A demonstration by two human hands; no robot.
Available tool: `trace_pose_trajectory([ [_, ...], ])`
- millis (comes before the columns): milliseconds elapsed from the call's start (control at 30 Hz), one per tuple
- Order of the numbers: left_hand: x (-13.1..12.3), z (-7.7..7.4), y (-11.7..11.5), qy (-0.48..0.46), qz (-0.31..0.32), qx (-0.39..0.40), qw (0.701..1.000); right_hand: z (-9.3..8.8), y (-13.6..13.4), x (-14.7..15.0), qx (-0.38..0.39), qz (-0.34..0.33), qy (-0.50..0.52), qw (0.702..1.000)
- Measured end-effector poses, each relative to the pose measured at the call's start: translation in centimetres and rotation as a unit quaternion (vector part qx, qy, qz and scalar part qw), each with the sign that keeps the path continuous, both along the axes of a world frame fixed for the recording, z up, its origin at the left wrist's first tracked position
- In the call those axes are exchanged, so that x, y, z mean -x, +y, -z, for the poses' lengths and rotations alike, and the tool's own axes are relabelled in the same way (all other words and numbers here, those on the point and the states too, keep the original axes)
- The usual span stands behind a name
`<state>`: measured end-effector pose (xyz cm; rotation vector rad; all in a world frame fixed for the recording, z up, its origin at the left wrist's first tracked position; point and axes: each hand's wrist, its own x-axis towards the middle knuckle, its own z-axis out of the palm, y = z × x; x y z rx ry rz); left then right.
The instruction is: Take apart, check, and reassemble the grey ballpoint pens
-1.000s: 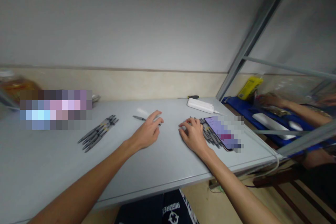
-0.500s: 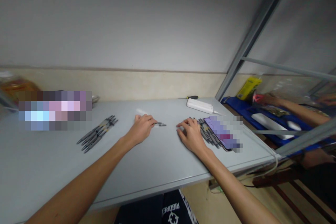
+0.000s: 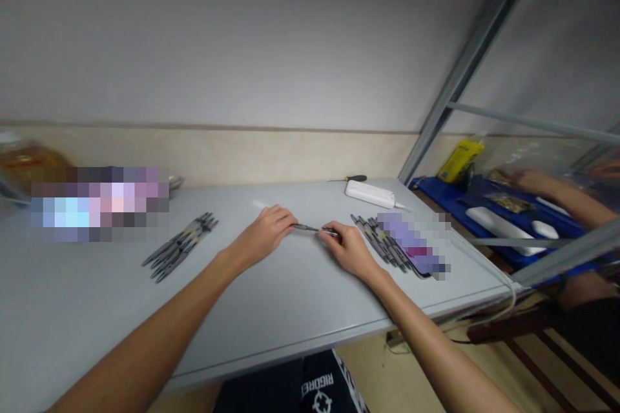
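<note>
Pale grey table [image 3: 290,297] stands against a cream and white wall, and near its middle, slightly toward the far edge, a slim pen [image 3: 314,229] is held just above the surface. The pen is thin and dark grey with a dull metallic sheen, lying almost level and pointing left to right; only its short middle stretch shows, since both ends are covered by fingers. The left hand [image 3: 264,237] has its fingers curled in and closed on the pen's left end, knuckles up, with the heel of the hand low over the table. The right hand [image 3: 349,249] pinches the right end between thumb and bent fingers, so the pen bridges the small gap between the two hands. Just right of the right hand lies a loose row of similar dark pens [image 3: 380,242], and touching them on their far side is a phone [image 3: 416,248] with a blurred screen. Behind these sit a white oblong device [image 3: 371,193] and, near the wall, a small screwdriver [image 3: 352,179] with a black handle. Well apart on the left is a second bundle of pens [image 3: 181,245], fanned at a slant. Beyond a slanted metal frame post [image 3: 465,64] on the right, another person's forearm [image 3: 557,197] rests over a blue mat [image 3: 453,210] beside a yellow packet [image 3: 460,160].
</note>
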<state>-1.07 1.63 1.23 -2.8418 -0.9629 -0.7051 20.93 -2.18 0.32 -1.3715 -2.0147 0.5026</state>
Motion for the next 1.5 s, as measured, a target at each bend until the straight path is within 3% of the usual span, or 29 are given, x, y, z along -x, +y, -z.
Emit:
trace_pose_trajectory([
  [133, 0.6, -0.1, 0.1, -0.037, 0.009, -0.012, 0.999, -0.6, 0.0, -0.4, 0.037, -0.003, 0.007, 0.999],
  [233, 0.1, 0.1, -0.1, -0.055, -0.003, -0.034, 0.998, -1.0, -0.4, 0.1, 0.019, 0.008, -0.069, 0.997],
  [333, -0.8, 0.3, -0.5, -0.028, -0.013, -0.053, 0.998, -1.1, -1.1, 1.4, -0.025, 0.064, -0.179, 0.981],
  [400, -1.3, 0.2, -0.8, -0.001, -0.025, -0.066, 0.997, -1.1, -1.3, 2.3, -0.014, 0.109, -0.225, 0.968],
  [500, -1.8, -0.4, -1.5, 0.037, -0.046, -0.101, 0.993, -1.7, -0.7, 3.0, 0.053, 0.150, -0.188, 0.969],
  [600, -1.9, -0.9, -2.0, 0.061, -0.039, -0.141, 0.987, -2.9, 0.0, 2.5, 0.222, 0.075, -0.059, 0.970],
  [633, -1.9, -0.9, -2.0, 0.060, -0.036, -0.160, 0.985, -3.3, 0.0, 2.4, 0.314, 0.031, 0.008, 0.949],
  [667, -1.8, -0.9, -1.9, 0.052, -0.031, -0.186, 0.981, -3.5, -0.1, 2.2, 0.415, -0.032, 0.089, 0.905],
  [733, -1.7, -0.6, -1.6, 0.013, -0.008, -0.255, 0.967, -3.6, -0.9, 2.4, 0.602, -0.157, 0.220, 0.751],
  [800, -1.6, -0.2, -1.3, -0.031, 0.028, -0.313, 0.949, -3.1, -2.1, 3.1, 0.687, -0.229, 0.304, 0.619],
  [833, -1.5, -0.1, -1.2, -0.042, 0.044, -0.325, 0.944, -2.8, -2.7, 3.6, 0.705, -0.247, 0.331, 0.576],
  [867, -1.5, 0.0, -1.1, -0.044, 0.056, -0.325, 0.943, -2.5, -3.2, 4.1, 0.714, -0.254, 0.347, 0.553],
  [900, -1.5, 0.1, -1.1, -0.040, 0.061, -0.315, 0.946, -2.2, -3.7, 4.6, 0.718, -0.249, 0.351, 0.547],
  [933, -1.5, 0.1, -1.1, -0.031, 0.062, -0.301, 0.951, -2.1, -4.0, 5.0, 0.715, -0.238, 0.349, 0.558],
  [1000, -1.5, 0.1, -1.1, -0.016, 0.052, -0.276, 0.960, -2.2, -4.2, 5.6, 0.687, -0.197, 0.325, 0.619],
  [1100, -1.8, 0.0, -1.3, 0.004, 0.012, -0.242, 0.970, -2.7, -3.8, 5.6, 0.561, -0.107, 0.211, 0.793],
  [1167, -2.3, 0.0, -1.4, 0.029, -0.040, -0.206, 0.977, -3.0, -3.2, 5.2, 0.397, -0.032, 0.056, 0.915],
  [1200, -2.6, 0.0, -1.6, 0.046, -0.069, -0.180, 0.980, -3.0, -2.9, 4.9, 0.298, 0.007, -0.037, 0.954],
  [1233, -2.9, 0.0, -1.7, 0.062, -0.103, -0.151, 0.981, -2.9, -2.6, 4.6, 0.204, 0.037, -0.123, 0.971],
  [1300, -3.5, 0.1, -2.0, 0.097, -0.149, -0.079, 0.981, -2.6, -2.0, 4.2, 0.092, 0.080, -0.258, 0.958],
  [1367, -3.8, 0.1, -2.1, 0.125, -0.179, -0.004, 0.976, -2.0, -1.6, 4.0, 0.044, 0.096, -0.331, 0.938],
  [1500, -3.5, 0.2, -2.1, 0.154, -0.212, 0.103, 0.959, -0.8, -0.9, 4.2, -0.003, 0.084, -0.364, 0.928],
])
